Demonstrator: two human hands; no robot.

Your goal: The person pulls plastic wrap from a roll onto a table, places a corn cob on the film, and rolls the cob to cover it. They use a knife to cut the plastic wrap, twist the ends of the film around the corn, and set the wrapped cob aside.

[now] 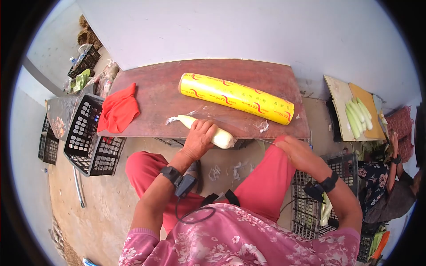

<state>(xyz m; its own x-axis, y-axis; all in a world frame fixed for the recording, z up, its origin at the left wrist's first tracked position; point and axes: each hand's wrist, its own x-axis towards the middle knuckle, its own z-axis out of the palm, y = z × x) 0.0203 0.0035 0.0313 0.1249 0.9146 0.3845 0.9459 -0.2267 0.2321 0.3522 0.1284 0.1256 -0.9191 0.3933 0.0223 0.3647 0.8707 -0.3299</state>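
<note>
My left hand [199, 140] is closed over a pale, tapered vegetable [223, 138], much like a white radish, at the front edge of the red-brown table [155, 75]. Clear plastic film [242, 125] lies on the tabletop beside and partly under the vegetable. Off to the right, over my knee, my right hand [296, 153] pinches a thin stretched strand of this film. Its fingertips are partly hidden. Behind both hands lies a large yellow roll of cling film [237, 97], slanting across the table. A crumpled bit of film [263, 127] sits near the roll's right end.
A red cloth [119, 108] lies at the table's left, by black crates [86, 133]. To my right, several pale green vegetables [358, 116] rest on a board, above another black crate [306, 208]. A co-worker [377, 186] sits at far right. Film scraps [238, 170] litter the floor.
</note>
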